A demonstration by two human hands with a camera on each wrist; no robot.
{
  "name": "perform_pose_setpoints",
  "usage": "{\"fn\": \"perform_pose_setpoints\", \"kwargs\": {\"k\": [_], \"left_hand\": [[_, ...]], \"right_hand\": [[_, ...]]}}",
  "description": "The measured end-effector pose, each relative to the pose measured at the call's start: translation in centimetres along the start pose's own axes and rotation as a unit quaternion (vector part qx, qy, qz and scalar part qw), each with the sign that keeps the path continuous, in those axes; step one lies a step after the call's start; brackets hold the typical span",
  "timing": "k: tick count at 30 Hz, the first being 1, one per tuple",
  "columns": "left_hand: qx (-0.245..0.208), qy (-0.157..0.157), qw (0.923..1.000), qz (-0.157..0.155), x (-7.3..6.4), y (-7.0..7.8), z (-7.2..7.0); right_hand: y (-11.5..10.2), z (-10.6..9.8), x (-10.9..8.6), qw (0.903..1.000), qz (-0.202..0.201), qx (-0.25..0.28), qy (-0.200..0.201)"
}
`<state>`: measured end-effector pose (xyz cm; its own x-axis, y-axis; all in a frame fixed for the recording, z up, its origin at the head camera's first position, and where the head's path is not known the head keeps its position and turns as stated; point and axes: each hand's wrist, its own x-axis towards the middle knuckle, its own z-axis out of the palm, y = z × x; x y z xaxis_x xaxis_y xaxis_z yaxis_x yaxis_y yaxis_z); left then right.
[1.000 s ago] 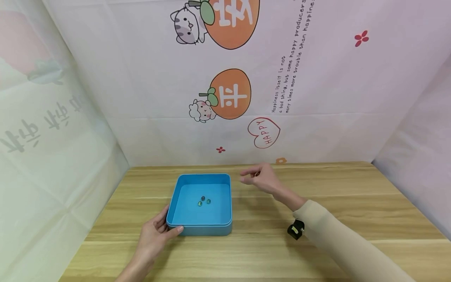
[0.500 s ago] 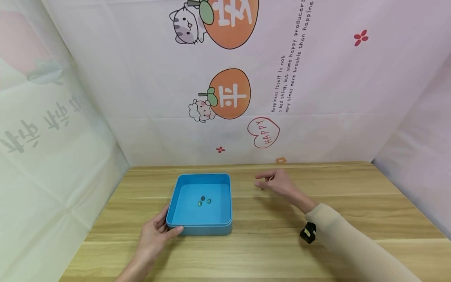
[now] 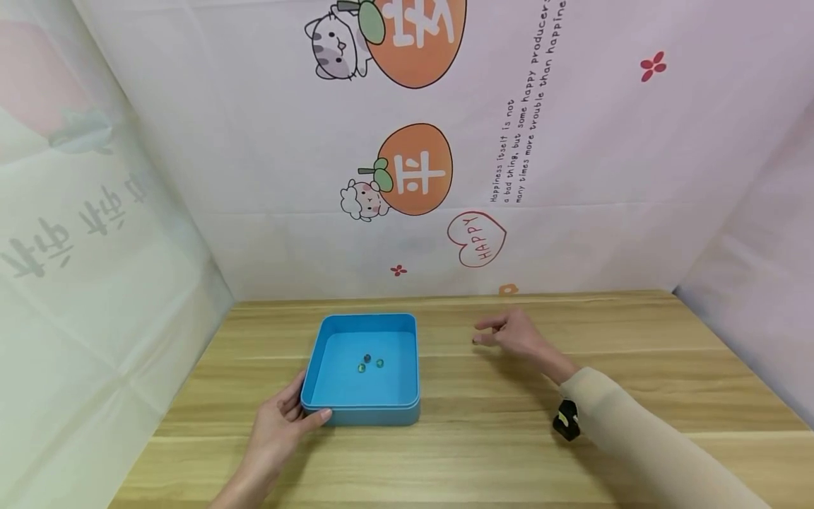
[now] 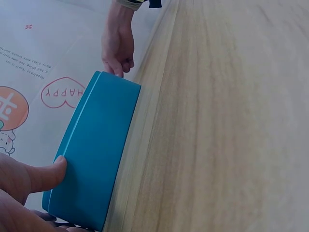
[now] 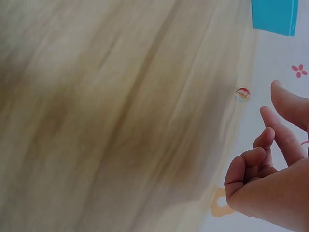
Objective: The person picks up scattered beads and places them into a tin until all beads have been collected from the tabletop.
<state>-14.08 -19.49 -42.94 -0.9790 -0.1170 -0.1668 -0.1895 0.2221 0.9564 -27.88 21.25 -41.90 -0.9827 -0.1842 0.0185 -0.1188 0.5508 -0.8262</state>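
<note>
A square blue plastic box, open at the top, sits on the wooden table left of centre. Three small glass marbles lie close together on its floor. My left hand grips the box's near left corner, thumb on the front wall and fingers round the side. To the right of the box, my right hand hovers low with thumb and index finger apart and the other fingers curled. Another marble, clear with a red-orange streak, shows just beyond those fingertips in the right wrist view, apart from them.
The wooden table ends at the back against a white printed cloth. More cloth hangs at the left and right sides. A black wrist camera hangs under my right sleeve.
My right hand has moved right, away from the box, and slightly lower. One marble in the box has shifted slightly right. The left hand keeps its grip, and the box stays put.
</note>
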Motion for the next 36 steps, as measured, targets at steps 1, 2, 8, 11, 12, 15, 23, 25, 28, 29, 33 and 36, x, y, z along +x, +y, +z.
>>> {"fn": "perform_pose_setpoints", "kwargs": {"k": [1, 2, 8, 11, 12, 15, 23, 25, 28, 29, 33, 36], "left_hand": [[0.0, 0.0, 1.0, 0.0, 0.0, 0.0, 0.0], [0.001, 0.0, 1.0, -0.001, 0.0, -0.1, 0.0], [0.002, 0.0, 1.0, 0.0, 0.1, 0.0, 0.0], [0.0, 0.0, 1.0, 0.0, 0.1, 0.0, 0.0], [0.0, 0.0, 1.0, 0.0, 0.1, 0.0, 0.0], [0.0, -0.001, 1.0, -0.003, 0.0, 0.0, 0.0], [-0.005, 0.0, 1.0, -0.002, 0.0, 0.1, 0.0], [-0.005, 0.0, 1.0, -0.001, 0.0, 0.1, 0.0], [-0.006, 0.0, 1.0, 0.0, 0.0, 0.1, 0.0], [-0.005, 0.0, 1.0, 0.0, 0.0, 0.1, 0.0], [-0.005, 0.0, 1.0, 0.003, 0.0, 0.1, 0.0], [-0.004, 0.0, 1.0, 0.004, 0.0, 0.1, 0.0]], "right_hand": [[0.1, 0.0, 0.0, 1.0, 0.002, -0.002, -0.001], [0.2, 0.1, 0.0, 1.0, 0.003, -0.005, -0.001], [0.8, 0.2, 0.2, 0.9995, 0.012, -0.03, -0.005], [1.0, 0.2, 0.2, 0.999, 0.018, -0.039, -0.013], [1.0, 0.3, 0.2, 0.9989, 0.021, -0.04, -0.015], [1.2, 0.4, 0.2, 0.9985, 0.022, -0.047, -0.018], [1.2, 0.6, 0.6, 0.9976, 0.025, -0.063, -0.016], [1.2, 0.6, 0.7, 0.9972, 0.023, -0.07, -0.017], [1.2, 0.6, 0.8, 0.9969, 0.025, -0.074, -0.014], [1.2, 0.7, 0.8, 0.9968, 0.023, -0.076, -0.014], [1.2, 0.8, 0.8, 0.9966, 0.019, -0.079, -0.012], [1.1, 0.9, 0.8, 0.9964, 0.015, -0.082, -0.01]]}}
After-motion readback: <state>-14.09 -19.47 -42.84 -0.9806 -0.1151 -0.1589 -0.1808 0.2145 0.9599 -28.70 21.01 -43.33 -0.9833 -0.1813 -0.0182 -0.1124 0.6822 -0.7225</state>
